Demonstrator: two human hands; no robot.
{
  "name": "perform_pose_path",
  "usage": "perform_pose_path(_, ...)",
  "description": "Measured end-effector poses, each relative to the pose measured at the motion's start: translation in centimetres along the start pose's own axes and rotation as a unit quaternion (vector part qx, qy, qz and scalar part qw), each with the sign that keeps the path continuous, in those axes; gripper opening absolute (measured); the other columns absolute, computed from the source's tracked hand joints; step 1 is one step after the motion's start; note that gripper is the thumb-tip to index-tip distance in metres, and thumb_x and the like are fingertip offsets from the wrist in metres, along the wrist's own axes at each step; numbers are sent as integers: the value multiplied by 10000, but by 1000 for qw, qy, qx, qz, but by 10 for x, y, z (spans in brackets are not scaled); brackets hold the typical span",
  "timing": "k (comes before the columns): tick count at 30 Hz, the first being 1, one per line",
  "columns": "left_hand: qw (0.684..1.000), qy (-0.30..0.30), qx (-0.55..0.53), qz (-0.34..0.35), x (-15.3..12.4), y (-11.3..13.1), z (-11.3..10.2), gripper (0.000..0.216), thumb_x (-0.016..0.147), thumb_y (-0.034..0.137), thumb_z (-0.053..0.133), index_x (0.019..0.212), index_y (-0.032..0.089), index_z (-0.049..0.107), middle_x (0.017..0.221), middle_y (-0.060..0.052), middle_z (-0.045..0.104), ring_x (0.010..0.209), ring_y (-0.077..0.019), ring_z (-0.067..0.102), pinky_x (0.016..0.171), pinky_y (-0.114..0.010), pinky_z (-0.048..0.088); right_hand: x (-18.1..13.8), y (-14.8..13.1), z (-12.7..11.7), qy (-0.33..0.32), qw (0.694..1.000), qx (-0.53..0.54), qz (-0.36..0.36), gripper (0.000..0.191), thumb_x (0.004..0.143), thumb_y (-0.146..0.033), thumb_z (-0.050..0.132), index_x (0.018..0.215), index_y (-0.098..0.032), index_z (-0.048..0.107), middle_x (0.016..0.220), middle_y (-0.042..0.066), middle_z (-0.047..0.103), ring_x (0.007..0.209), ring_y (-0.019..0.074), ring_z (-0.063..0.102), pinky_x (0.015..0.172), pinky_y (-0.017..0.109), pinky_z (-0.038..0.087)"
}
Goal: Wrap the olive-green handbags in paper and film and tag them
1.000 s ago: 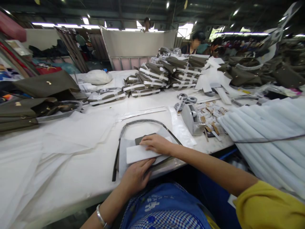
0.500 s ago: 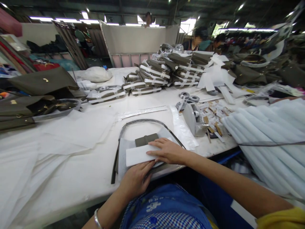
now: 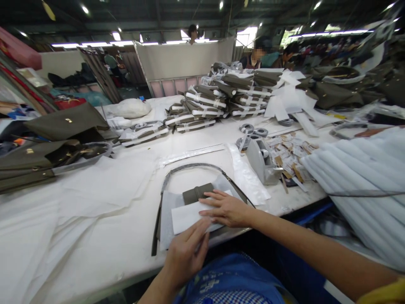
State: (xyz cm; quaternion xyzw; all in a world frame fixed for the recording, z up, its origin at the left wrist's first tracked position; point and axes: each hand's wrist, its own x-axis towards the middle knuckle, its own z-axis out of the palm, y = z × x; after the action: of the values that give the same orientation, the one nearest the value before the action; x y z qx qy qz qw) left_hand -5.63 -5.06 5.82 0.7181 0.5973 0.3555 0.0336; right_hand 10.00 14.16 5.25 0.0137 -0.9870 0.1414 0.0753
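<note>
An olive-brown handbag [image 3: 156,231] lies at the table's front edge, largely hidden under pale wrapping paper [image 3: 166,211]. Its strap [image 3: 193,165] arches away from me, partly wrapped in grey film. On top are a small olive piece with a raised band [image 3: 198,193] and a white rectangular sheet [image 3: 185,218]. My right hand [image 3: 226,209] rests flat on the white sheet, fingers spread. Stretched over the sheet's near edge, the fingers of my left hand [image 3: 190,247] reach the right fingertips, with the thumb apart below. The underside of the left hand is hidden.
A grey tape dispenser [image 3: 262,162] stands right of the bag, beside tape rolls [image 3: 253,131] and paper scraps. Wrapped bags [image 3: 218,99] are piled behind. Olive bags [image 3: 63,126] and white paper sheets [image 3: 98,185] lie left; a foam stack [image 3: 363,169] is right. Co-workers are beyond.
My left hand has turned and risen from the sheet's near edge, its fingers now lying over the sheet beside the right fingertips. The right hand stays on the sheet. The camera view has shifted slightly.
</note>
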Motion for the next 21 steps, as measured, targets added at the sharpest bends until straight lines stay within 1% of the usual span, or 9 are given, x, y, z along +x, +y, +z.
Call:
perform_pose_path(4, 992, -26, 95, -80, 16, -6, 18, 585, 981, 342, 488, 1513, 205, 287, 1555, -160, 347, 1379, -281, 433, 1065, -443, 491, 0, 1, 2, 13, 1000, -2, -12, 374, 996, -389, 533, 1351, -277, 568, 1511, 69, 434, 1458, 266, 263, 1181, 537, 232)
perform_pose_path(6, 988, -37, 135, -70, 14, -12, 32, 638, 971, 386, 501, 1530, 207, 250, 1584, -173, 279, 1400, -310, 396, 1072, -490, 475, 1, 1, 5, 20, 1000, -2, -12, 331, 989, -379, 553, 1294, -267, 612, 1504, 61, 445, 1454, 265, 277, 1179, 528, 241)
perform_pose_path(8, 984, -40, 167, -41, 8, -19, 44, 671, 957, 406, 522, 1536, 216, 241, 1596, -167, 249, 1421, -328, 355, 1096, -518, 442, 1, 2, 9, 31, 999, 3, -9, 302, 982, -378, 571, 1243, -245, 644, 1494, 53, 461, 1440, 254, 312, 1182, 507, 245)
perform_pose_path(11, 979, -23, 203, 2, 0, -26, 54, 706, 949, 443, 524, 1544, 203, 228, 1600, -171, 236, 1426, -345, 339, 1112, -534, 417, 0, 4, 11, 56, 998, 20, -13, 323, 976, -377, 589, 1250, -213, 634, 1471, 54, 490, 1408, 220, 375, 1192, 450, 237)
perform_pose_path(14, 972, 8, 231, 29, -1, -28, 56, 708, 966, 457, 487, 1548, 168, 207, 1585, -192, 265, 1410, -340, 370, 1108, -520, 421, 1, 7, 1, 77, 995, 62, -23, 213, 958, -313, 625, 1109, -184, 702, 1342, 50, 615, 1339, 192, 473, 1179, 370, 268)
perform_pose_path(16, 967, 17, 254, 29, -1, -25, 55, 696, 973, 442, 482, 1548, 164, 206, 1579, -190, 283, 1413, -326, 369, 1109, -495, 427, 5, 6, -12, 92, 991, 94, -5, 161, 961, -271, 615, 976, -168, 737, 1157, 49, 715, 1194, 167, 599, 1094, 288, 379)
perform_pose_path(18, 960, 6, 280, 19, -1, -19, 53, 688, 967, 426, 505, 1543, 172, 228, 1583, -186, 276, 1426, -322, 345, 1112, -476, 430, 15, 6, -28, 112, 988, 106, 27, 187, 969, -261, 594, 931, -161, 747, 1010, 52, 750, 1021, 158, 676, 959, 246, 474)
perform_pose_path(20, 954, -17, 298, 4, -1, -15, 52, 702, 950, 421, 541, 1538, 177, 245, 1591, -193, 248, 1437, -329, 322, 1112, -472, 432, 32, 11, -40, 121, 987, 93, 43, 165, 958, -241, 604, 960, -163, 749, 972, 58, 751, 940, 175, 691, 877, 260, 507)
perform_pose_path(21, 953, -27, 301, -4, 0, -13, 52, 724, 939, 431, 560, 1539, 178, 243, 1593, -200, 236, 1437, -336, 318, 1109, -475, 434, 45, 16, -43, 117, 989, 82, 40, 147, 947, -216, 615, 983, -167, 749, 982, 60, 750, 943, 187, 690, 875, 275, 508)
